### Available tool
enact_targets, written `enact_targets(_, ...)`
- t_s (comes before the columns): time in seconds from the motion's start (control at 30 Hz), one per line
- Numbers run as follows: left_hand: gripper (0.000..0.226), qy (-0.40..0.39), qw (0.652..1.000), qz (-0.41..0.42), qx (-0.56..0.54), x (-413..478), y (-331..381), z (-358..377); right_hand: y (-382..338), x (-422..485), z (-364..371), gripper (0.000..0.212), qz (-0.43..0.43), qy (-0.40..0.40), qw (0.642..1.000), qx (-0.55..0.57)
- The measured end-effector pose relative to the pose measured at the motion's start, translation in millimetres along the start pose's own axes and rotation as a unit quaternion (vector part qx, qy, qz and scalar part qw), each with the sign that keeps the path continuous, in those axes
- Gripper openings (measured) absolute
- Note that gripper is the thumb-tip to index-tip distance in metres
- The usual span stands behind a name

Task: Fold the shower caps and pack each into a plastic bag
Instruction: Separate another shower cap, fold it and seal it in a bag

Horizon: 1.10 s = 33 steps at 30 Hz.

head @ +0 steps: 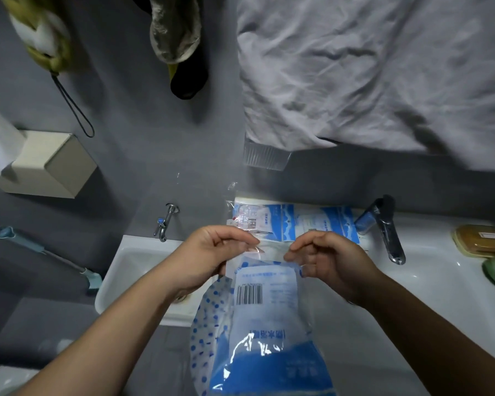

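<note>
Above the white basin, the left hand (212, 252) and the right hand (326, 258) each pinch a top corner of a clear plastic bag (269, 324), thumbs and forefingers closed on the thin strip at its mouth, with the strip stretched fairly flat between them. The bag hangs down from that hold toward the person, and inside it sits a blue-and-white printed insert card with a barcode; whether a folded cap is already behind the card cannot be told. Just to the left of the bag, and partly behind it, a white shower cap (209, 324) with blue dots droops loosely, seemingly outside the bag (its upper edge is hidden under the left palm, so how it is held is unclear). The film looks very light, limp and slippery, with glossy highlights low down, so it will likely sag and cling shut unless both corners stay taut; the mouth strip is the sensible place to hold it. The cap looks equally soft and shapeless, and would probably need to be gathered by its edge rather than its middle. Farther out, a small pile of packed bags (295, 224) lies on the sink rim (440, 270) against the grey wall, beside a dark faucet (383, 224), with a soap dish well apart at the right.
</note>
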<state>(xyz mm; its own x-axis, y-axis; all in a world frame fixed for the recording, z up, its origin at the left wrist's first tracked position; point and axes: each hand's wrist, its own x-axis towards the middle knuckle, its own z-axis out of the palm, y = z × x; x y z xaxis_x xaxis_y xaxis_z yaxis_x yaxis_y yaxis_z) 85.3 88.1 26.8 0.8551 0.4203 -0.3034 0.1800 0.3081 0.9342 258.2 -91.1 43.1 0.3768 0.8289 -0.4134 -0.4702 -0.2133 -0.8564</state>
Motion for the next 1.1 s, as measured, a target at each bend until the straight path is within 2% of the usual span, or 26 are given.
enact_targets(0.13,0.018,-0.050,0.998,-0.024,0.039,3,-9,-5,4,8,2,0.003,-0.021,0.029,0.981,-0.190)
enact_targets(0.23,0.024,-0.107,0.992,-0.071,0.021,4,-6,-13,4,19,-1,0.006,-0.045,0.072,0.963,-0.257)
enact_targets(0.3,0.020,-0.060,0.994,-0.072,0.061,12,-12,-11,5,29,-3,0.007,-0.069,0.081,0.944,-0.311)
enact_targets(0.37,0.013,0.017,0.989,-0.062,0.131,26,-21,-5,8,42,-4,0.011,-0.102,0.082,0.914,-0.383)
enact_targets(0.4,0.017,0.045,0.987,-0.067,0.138,34,-24,-2,8,49,-4,0.013,-0.116,0.083,0.896,-0.420)
enact_targets(0.5,0.035,0.044,0.985,-0.102,0.134,57,-32,-1,7,71,-9,0.013,-0.142,0.060,0.854,-0.497)
enact_targets(0.6,0.011,0.005,0.978,-0.089,0.189,81,-40,-3,5,97,-11,0.010,-0.165,0.040,0.824,-0.540)
enact_targets(0.67,0.024,0.040,0.981,-0.066,0.177,98,-45,-6,10,113,-12,0.009,-0.227,0.065,0.798,-0.555)
enact_targets(0.73,0.028,0.116,0.984,-0.067,0.121,118,-50,-17,19,125,-12,0.018,-0.273,0.106,0.755,-0.587)
enact_targets(0.8,0.024,0.194,0.976,-0.101,0.024,140,-56,-34,29,132,-11,0.034,-0.255,0.139,0.726,-0.623)
enact_targets(0.87,0.020,0.242,0.958,-0.141,-0.057,156,-65,-49,40,133,-7,0.041,-0.222,0.136,0.720,-0.643)
enact_targets(1.0,0.019,0.308,0.929,-0.168,-0.120,180,-81,-61,64,158,1,0.052,-0.116,0.074,0.721,-0.680)
enact_targets(1.1,0.012,0.315,0.925,-0.181,-0.111,193,-92,-62,78,181,6,0.058,-0.029,0.030,0.745,-0.665)
